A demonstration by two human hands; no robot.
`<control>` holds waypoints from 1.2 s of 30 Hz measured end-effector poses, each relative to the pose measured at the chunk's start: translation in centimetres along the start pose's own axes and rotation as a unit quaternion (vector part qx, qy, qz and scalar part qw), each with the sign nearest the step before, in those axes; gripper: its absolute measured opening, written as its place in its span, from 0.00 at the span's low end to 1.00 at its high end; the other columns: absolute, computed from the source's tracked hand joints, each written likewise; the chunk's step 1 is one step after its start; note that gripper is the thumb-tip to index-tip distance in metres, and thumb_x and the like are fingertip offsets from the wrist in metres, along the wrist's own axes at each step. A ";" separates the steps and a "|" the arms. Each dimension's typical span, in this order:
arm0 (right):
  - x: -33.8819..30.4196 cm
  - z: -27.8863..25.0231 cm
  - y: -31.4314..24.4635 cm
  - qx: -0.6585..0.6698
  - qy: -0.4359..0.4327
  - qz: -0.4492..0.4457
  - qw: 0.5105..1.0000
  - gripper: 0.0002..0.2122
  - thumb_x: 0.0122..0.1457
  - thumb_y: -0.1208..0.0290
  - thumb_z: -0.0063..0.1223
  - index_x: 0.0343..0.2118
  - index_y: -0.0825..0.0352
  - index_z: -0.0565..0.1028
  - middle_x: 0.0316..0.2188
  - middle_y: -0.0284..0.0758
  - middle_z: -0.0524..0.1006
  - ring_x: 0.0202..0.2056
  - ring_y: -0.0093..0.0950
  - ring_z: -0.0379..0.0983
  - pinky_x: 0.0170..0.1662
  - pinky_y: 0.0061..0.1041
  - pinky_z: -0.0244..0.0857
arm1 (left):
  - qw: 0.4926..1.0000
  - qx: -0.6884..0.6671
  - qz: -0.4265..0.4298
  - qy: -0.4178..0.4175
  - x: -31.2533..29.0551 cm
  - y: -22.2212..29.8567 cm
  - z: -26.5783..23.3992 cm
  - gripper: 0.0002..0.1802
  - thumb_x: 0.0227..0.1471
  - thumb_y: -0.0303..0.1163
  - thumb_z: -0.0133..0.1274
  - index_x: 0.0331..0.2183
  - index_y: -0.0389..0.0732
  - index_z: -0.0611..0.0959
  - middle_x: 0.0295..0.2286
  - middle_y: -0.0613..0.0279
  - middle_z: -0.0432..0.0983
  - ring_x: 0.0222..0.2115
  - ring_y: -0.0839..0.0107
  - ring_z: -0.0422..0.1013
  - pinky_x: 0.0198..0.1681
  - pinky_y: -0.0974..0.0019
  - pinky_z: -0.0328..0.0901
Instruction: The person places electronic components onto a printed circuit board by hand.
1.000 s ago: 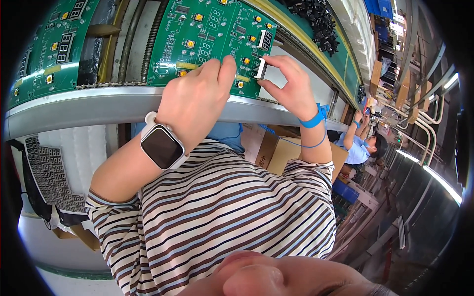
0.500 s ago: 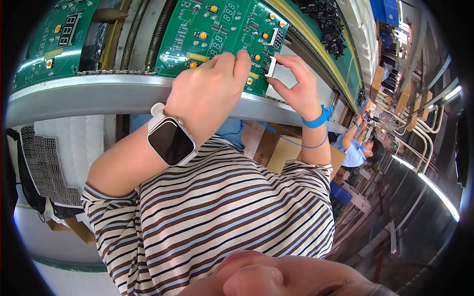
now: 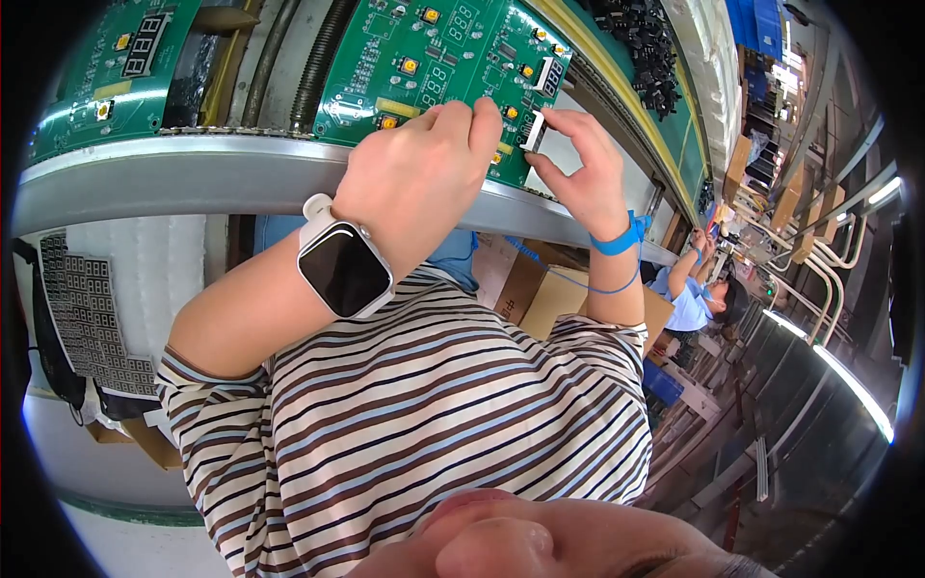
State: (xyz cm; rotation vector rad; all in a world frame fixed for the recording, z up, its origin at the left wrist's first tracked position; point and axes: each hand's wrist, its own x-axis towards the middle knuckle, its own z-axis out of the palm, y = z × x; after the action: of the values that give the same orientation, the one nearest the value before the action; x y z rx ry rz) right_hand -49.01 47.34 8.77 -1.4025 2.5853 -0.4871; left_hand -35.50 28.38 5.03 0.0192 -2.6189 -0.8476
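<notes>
Boards first: two green circuit boards on the line, a far one off to the left of the grip and the near circuit board right under the fingers. One tray of grey display parts hangs low on the left, well away from the action.

Now the left hand, with one white smartwatch on the wrist: a second ago it lay lower against the metal rail, and it has since slid up so its curled fingertips press the board's lower edge, just left of the grip. I cannot tell whether it holds anything.

The grip itself: one small white display part, pinched between thumb and forefinger of the right hand, clamped tight. It has crept closer to the board's right edge than it was a second ago and now looks to be touching it, so I judge the seating is close.

At least three numeric displays already sit on that board. Right of the grip there is one blue wrist strap with its cord. Above and right lies one heap of black parts, too many to count.
</notes>
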 end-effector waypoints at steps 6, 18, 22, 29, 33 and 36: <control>0.5 -0.5 -0.2 -0.008 -0.031 -0.025 0.999 0.23 0.40 0.77 0.64 0.44 0.65 0.74 0.39 0.38 0.74 0.41 0.37 0.72 0.42 0.30 0.68 | 0.995 -0.021 -0.043 -0.082 -0.2 0.3 -0.1 0.32 0.39 0.32 0.62 0.47 0.40 0.69 0.33 0.62 0.72 0.27 0.67 0.74 0.26 0.68 0.70; 1.1 -1.1 -0.4 -0.031 -0.050 -0.039 0.998 0.21 0.41 0.76 0.63 0.42 0.66 0.74 0.38 0.38 0.74 0.39 0.37 0.72 0.41 0.29 0.68 | 0.992 -0.009 -0.048 -0.119 0.4 0.5 -0.2 0.32 0.41 0.34 0.61 0.48 0.40 0.68 0.32 0.61 0.73 0.26 0.63 0.74 0.26 0.66 0.70; 1.2 -1.2 0.1 -0.034 -0.049 -0.064 0.996 0.19 0.43 0.73 0.63 0.41 0.66 0.74 0.36 0.38 0.73 0.38 0.37 0.71 0.40 0.30 0.67 | 0.989 -0.001 -0.049 -0.138 0.9 0.7 -1.2 0.32 0.41 0.34 0.61 0.49 0.42 0.68 0.31 0.60 0.73 0.26 0.62 0.74 0.26 0.65 0.70; 2.2 -1.7 -1.6 -0.113 0.001 -0.043 0.993 0.13 0.46 0.72 0.60 0.37 0.67 0.74 0.39 0.37 0.73 0.40 0.38 0.70 0.43 0.34 0.66 | 0.994 -0.075 -0.026 -0.071 0.6 1.2 -2.4 0.39 0.39 0.34 0.62 0.54 0.45 0.65 0.42 0.57 0.72 0.28 0.59 0.74 0.27 0.64 0.71; 2.0 -3.1 -5.5 0.095 -0.040 -0.178 0.979 0.14 0.47 0.74 0.58 0.39 0.66 0.74 0.40 0.37 0.73 0.42 0.38 0.69 0.45 0.34 0.65 | 0.981 -0.190 -0.016 -0.037 -0.5 1.7 -3.0 0.51 0.33 0.32 0.66 0.59 0.46 0.58 0.50 0.53 0.67 0.36 0.56 0.74 0.33 0.62 0.72; 2.3 -3.2 -7.5 0.166 -0.150 -0.221 0.949 0.17 0.46 0.75 0.58 0.42 0.66 0.75 0.42 0.38 0.73 0.43 0.38 0.70 0.46 0.33 0.65 | 0.977 -0.212 -0.017 -0.035 -1.6 1.6 -4.0 0.54 0.32 0.33 0.67 0.60 0.45 0.56 0.51 0.51 0.67 0.39 0.55 0.73 0.36 0.62 0.72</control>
State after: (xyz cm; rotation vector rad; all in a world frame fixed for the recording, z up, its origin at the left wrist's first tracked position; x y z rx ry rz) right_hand -45.30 42.24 14.48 -1.7639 1.8480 -0.6689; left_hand -32.35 27.64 8.37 -0.0822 -2.4508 -1.4239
